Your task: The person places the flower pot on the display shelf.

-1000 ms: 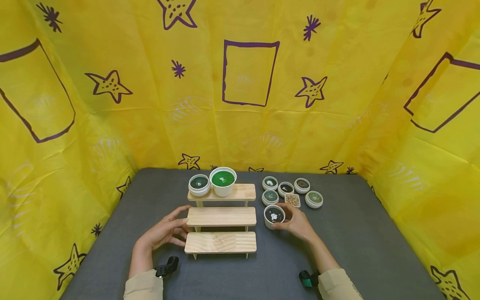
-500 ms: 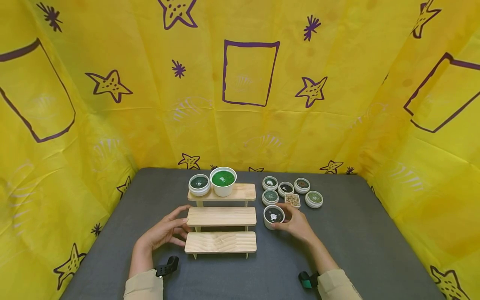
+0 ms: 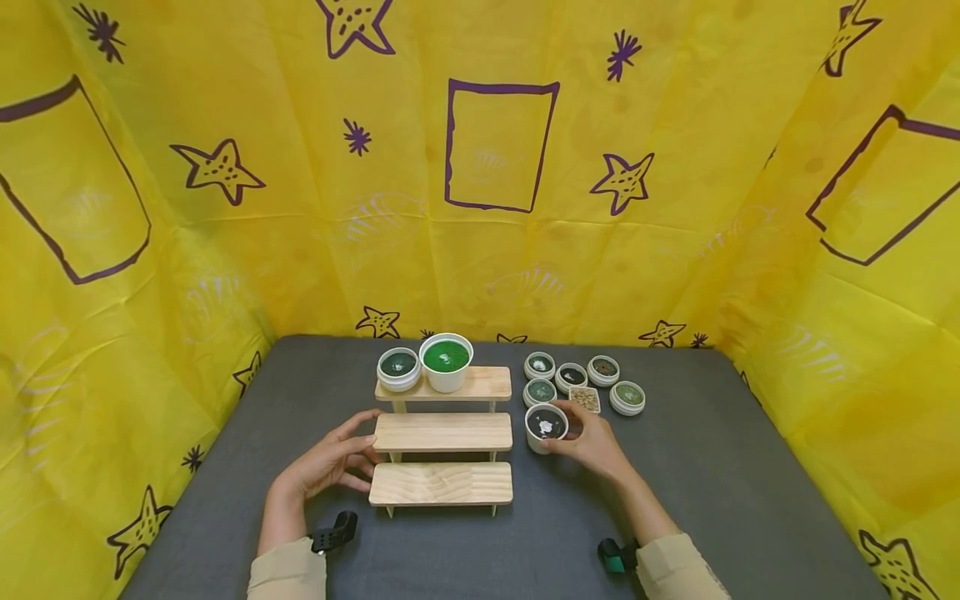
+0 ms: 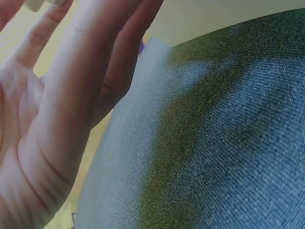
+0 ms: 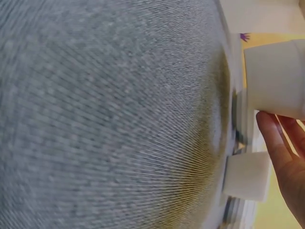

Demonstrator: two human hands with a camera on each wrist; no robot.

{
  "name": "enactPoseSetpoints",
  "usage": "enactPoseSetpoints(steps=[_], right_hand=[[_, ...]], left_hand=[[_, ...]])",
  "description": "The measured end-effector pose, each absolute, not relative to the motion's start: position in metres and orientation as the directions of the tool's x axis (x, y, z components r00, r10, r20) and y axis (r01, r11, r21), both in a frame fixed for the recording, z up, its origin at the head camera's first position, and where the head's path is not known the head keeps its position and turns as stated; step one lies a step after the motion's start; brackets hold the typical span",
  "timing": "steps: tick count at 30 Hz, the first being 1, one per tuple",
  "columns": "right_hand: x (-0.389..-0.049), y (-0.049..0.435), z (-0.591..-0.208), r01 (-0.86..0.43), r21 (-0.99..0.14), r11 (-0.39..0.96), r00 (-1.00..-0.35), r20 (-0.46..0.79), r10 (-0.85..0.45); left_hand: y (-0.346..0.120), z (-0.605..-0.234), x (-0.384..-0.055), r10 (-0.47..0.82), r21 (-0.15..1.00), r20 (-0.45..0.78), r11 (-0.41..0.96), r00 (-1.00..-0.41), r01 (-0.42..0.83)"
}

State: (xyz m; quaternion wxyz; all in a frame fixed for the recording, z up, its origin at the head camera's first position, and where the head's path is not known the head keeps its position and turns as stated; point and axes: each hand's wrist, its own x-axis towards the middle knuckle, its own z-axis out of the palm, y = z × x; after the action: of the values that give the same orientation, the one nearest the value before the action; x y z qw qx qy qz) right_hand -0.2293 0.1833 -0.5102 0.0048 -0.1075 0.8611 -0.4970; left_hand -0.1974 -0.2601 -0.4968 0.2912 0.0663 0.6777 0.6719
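Observation:
A three-tier wooden stand (image 3: 444,485) stands in the middle of the table. My left hand (image 3: 322,460) holds the left end of its middle shelf; in the left wrist view the fingers (image 4: 90,57) reach away with their tips partly cut off. Right of the stand, my right hand (image 3: 588,443) grips a white cup (image 3: 546,427) with dark, glossy contents, thumb in front and fingers behind. The right wrist view shows the cup (image 5: 274,78) slightly off the table. On the top shelf sit a low dark-green pot (image 3: 399,370) and a taller bright-green cup (image 3: 447,362).
Behind the right hand stand several small round pots, among them a dark one (image 3: 572,377) and a light-green one (image 3: 628,398). A square dish (image 3: 585,400) of beige bits sits among them. Yellow patterned cloth (image 3: 487,275) walls the grey table (image 3: 442,558) on three sides.
My right hand has raised the dark-filled cup a little, and it now partly overlaps the pot behind it. My left hand and the stand have stayed still.

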Motion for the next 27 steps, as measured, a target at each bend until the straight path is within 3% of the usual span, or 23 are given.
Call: enactPoseSetpoints(steps=[27], right_hand=[[-0.242, 0.184, -0.468, -0.294, -0.817, 0.497, -0.954, 0.213, -0.213]], left_hand=[[-0.260, -0.497, -0.197, 0.478, 0.950, -0.306, 0.093, -0.824, -0.298]])
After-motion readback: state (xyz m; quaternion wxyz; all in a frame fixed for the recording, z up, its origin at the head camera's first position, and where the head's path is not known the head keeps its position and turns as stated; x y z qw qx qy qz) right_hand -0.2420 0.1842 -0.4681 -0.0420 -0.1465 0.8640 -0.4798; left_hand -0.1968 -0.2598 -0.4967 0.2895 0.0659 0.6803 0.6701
